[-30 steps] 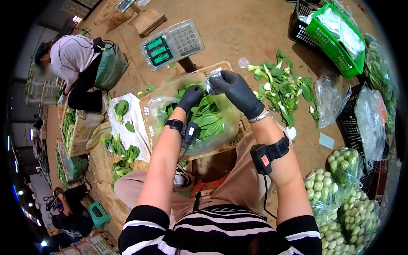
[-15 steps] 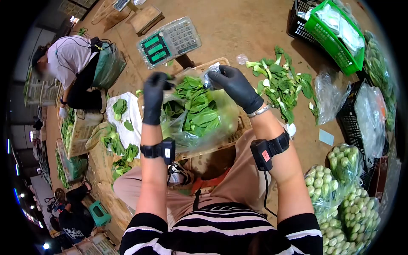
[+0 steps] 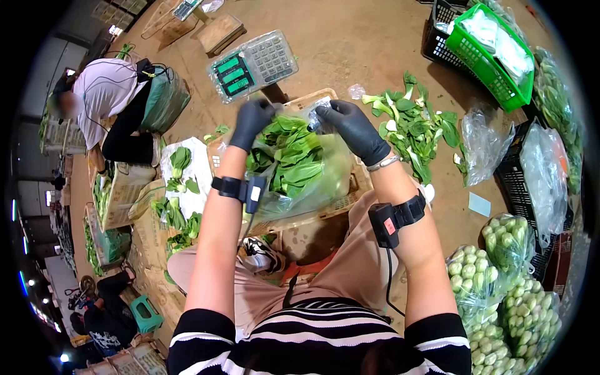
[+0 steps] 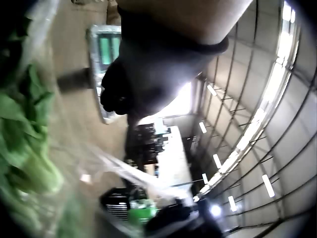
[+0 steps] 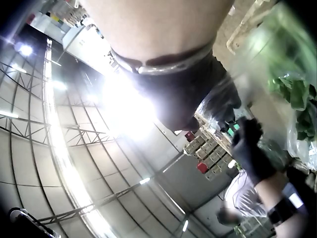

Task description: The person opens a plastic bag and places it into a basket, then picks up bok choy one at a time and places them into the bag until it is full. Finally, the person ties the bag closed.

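Note:
Both my hands wear black gloves and hold up a clear plastic bag (image 3: 312,175) full of green leafy vegetables (image 3: 289,156) over a beige crate (image 3: 350,197). My left hand (image 3: 251,119) pinches the bag's top edge on the left. My right hand (image 3: 350,125) grips the gathered plastic at the bag's mouth (image 3: 315,119). In the left wrist view the gloved left hand (image 4: 143,79) sits above the plastic and the greens (image 4: 25,148). The right wrist view shows the right hand (image 5: 198,99) closed on crumpled plastic, with the left hand (image 5: 252,151) across from it.
A weighing scale (image 3: 253,65) stands beyond the crate. Loose greens (image 3: 412,125) lie on the floor to the right, near a green basket (image 3: 494,56) and black crates (image 3: 531,175). Bagged vegetables (image 3: 506,294) are piled at lower right. Another person (image 3: 112,94) crouches at left.
My left hand let go near the bag's mouth, swung out left, and now pinches the bag's top edge closer to the right hand. The right hand kept its grip.

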Tool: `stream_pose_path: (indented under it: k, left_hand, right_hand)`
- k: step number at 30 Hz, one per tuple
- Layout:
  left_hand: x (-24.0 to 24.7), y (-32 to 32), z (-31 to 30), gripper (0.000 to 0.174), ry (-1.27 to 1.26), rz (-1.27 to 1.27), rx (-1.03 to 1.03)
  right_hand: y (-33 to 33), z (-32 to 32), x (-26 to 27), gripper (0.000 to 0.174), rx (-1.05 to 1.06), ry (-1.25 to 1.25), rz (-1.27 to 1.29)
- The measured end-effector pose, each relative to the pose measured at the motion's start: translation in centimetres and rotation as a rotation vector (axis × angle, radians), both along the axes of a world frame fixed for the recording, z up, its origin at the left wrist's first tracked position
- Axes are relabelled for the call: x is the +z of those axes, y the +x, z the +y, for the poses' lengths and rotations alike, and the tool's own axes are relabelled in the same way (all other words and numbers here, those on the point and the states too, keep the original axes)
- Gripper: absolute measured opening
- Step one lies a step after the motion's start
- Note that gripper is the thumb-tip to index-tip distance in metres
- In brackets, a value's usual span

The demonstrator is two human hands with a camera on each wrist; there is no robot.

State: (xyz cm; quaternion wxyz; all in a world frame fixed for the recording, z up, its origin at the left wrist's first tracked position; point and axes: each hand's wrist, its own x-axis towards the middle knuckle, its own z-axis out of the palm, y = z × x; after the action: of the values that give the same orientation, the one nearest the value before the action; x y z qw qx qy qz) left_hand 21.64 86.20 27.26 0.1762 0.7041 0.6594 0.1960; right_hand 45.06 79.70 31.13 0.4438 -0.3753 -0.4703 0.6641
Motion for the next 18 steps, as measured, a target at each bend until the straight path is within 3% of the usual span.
stream_pose_path:
  k: [1, 2, 3, 6, 9, 11, 13, 16, 18]
  left_hand:
    - [-2.6, -0.4, -1.2, 0.027, 0.017, -0.056, -0.109]
    - [-2.7, -0.2, -1.2, 0.028, -0.076, -0.080, -0.081]
    - [-6.5, 0.7, -2.2, 0.028, 0.044, -0.004, -0.010]
    - [-9.6, 2.0, -2.6, 0.029, 0.003, 0.035, 0.046]
    - [-12.0, 2.1, -2.0, 0.026, 0.166, 0.089, 0.062]
    - [-14.0, 1.6, -2.2, 0.023, -0.002, -0.260, 0.239]
    - [-14.1, 1.4, -2.6, 0.017, -0.008, -0.239, 0.237]
    - [-10.9, 1.6, -4.1, 0.013, -0.416, -0.752, 0.298]
    - [-8.5, 2.5, -5.1, 0.015, -0.312, -0.859, 0.246]
  right_hand:
    - [-0.2, 0.1, -0.1, 0.029, 0.000, 0.002, -0.004]
    - [-0.6, 0.0, -0.3, 0.029, 0.006, 0.020, 0.024]
    - [-0.7, 0.1, -0.5, 0.030, 0.007, 0.033, 0.037]
    - [-1.1, 0.0, -0.5, 0.028, 0.069, -0.020, 0.046]
    - [-0.6, 0.2, 0.0, 0.027, 0.062, -0.035, 0.051]
    - [-0.3, 0.2, 0.3, 0.027, 0.005, 0.014, 0.046]
    - [-0.3, 0.3, -0.1, 0.027, 0.019, 0.004, 0.045]
    - [-0.6, 0.9, -1.6, 0.026, 0.072, 0.020, 0.079]
    - [-0.9, 0.3, -0.7, 0.024, 0.057, 0.022, 0.110]
